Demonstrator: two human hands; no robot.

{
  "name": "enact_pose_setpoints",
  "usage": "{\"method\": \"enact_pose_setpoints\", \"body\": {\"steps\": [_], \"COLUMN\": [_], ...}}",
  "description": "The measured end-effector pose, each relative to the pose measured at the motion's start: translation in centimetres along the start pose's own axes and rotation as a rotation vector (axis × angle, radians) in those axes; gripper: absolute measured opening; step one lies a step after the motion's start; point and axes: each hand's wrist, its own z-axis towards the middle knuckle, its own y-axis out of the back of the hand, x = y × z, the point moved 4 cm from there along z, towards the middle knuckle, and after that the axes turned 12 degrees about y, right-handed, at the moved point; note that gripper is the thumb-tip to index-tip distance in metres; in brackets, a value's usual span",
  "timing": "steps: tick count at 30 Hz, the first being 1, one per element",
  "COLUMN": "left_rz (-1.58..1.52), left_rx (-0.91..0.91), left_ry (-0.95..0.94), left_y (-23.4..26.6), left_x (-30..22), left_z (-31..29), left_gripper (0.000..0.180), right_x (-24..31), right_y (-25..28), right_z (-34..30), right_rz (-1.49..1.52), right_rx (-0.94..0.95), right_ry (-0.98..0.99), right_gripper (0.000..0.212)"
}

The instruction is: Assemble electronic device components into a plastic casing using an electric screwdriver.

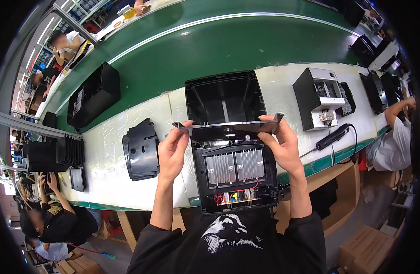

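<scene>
My left hand [172, 153] and my right hand [285, 145] pinch the two ends of a thin, dark, glossy panel [228, 132], which I hold edge-on with thumbs and fingers. Below the panel, close to my body, is a black housing [200, 182] with finned silver heat sinks [221, 168] screwed in. Its near end shows red wires and small electronic parts [235, 197]. Just beyond the panel, a deep black open case [224, 93] faces me. Whether the panel touches the housing, I cannot tell.
A black moulded cover [142, 153] lies to the left. On the right are a screw feeder [317, 98] and a corded electric screwdriver [334, 138]. Another black case [95, 97] sits on the green conveyor [173, 55]. Co-workers sit at both sides; stacked black parts [54, 153] stand far left.
</scene>
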Motion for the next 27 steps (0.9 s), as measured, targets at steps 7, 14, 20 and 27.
{"method": "enact_pose_setpoints", "body": {"steps": [7,14,20,27], "left_rz": [0.036,0.049,0.186,0.176], "left_rx": [0.012,-0.059,-0.149,-0.172], "left_ry": [0.048,-0.059,-0.149,-0.136], "left_y": [0.7,0.7,0.4,0.4], "left_x": [-0.4,-0.2,0.4,0.4], "left_z": [-0.2,-0.1,-0.5,-0.8], "left_gripper": [0.026,0.022,0.021,0.02], "right_x": [0.2,0.0,0.3,-1.0], "right_y": [-0.8,-0.8,-0.2,0.0], "right_z": [0.5,0.3,0.3,0.0], "right_rz": [0.023,-0.083,-0.613,-0.608], "right_rx": [-0.026,-0.071,-0.167,-0.242], "right_ry": [0.034,0.038,0.309,0.285], "right_gripper": [0.035,0.035,0.033,0.028]}}
